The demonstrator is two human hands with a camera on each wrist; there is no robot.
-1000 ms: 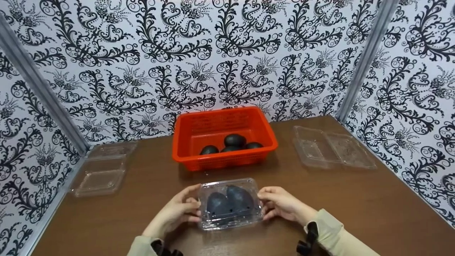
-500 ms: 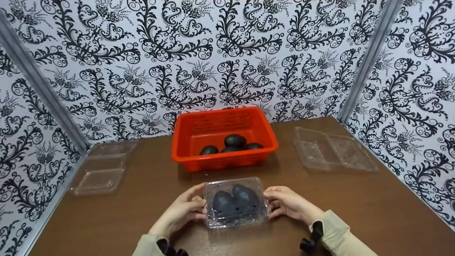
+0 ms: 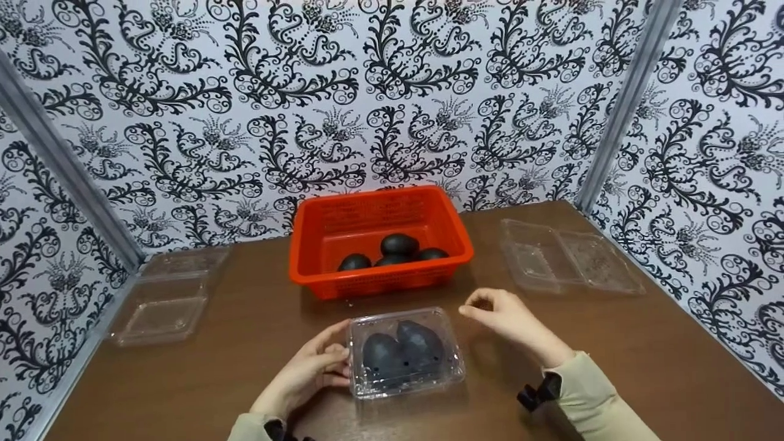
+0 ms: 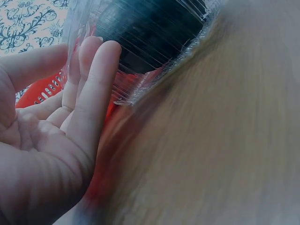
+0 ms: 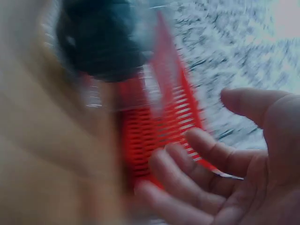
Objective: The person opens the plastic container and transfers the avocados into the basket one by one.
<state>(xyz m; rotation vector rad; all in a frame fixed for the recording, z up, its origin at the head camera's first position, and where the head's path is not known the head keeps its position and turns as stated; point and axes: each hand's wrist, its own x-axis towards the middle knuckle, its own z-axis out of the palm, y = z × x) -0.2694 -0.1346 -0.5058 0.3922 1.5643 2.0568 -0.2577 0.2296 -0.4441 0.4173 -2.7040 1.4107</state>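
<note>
The left hand [image 3: 307, 370] holds the left end of a clear plastic box [image 3: 422, 384], its fingers set along that edge. The right hand [image 3: 508, 316] holds nothing; its fingers are loosely bent with a modest gap to the thumb, and it stands apart from the box, just beyond the far right corner. The box is in front of the person, shut over two dark fruits [image 3: 419, 344], apparently avocados. Whether its base meets the table [image 3: 612, 355] or sits slightly raised cannot be told. Governing relation: the box lies directly to the right of the left hand, and to the left and near side of the right hand. Its long axis runs crosswise, the right end slightly farther out; the left hand, in contact, is the nearer. Straight behind the box is a red basket [image 3: 367, 286] with four more fruits [image 3: 400, 245] visible inside; the right hand is the closer one to it. Outboard, one open box [image 3: 164, 315] lies at the far left and another open box [image 3: 533, 262] at the far right. The patterned wall [image 3: 392, 131] closes the rear. No brand, label or writing is legible on any item.
</note>
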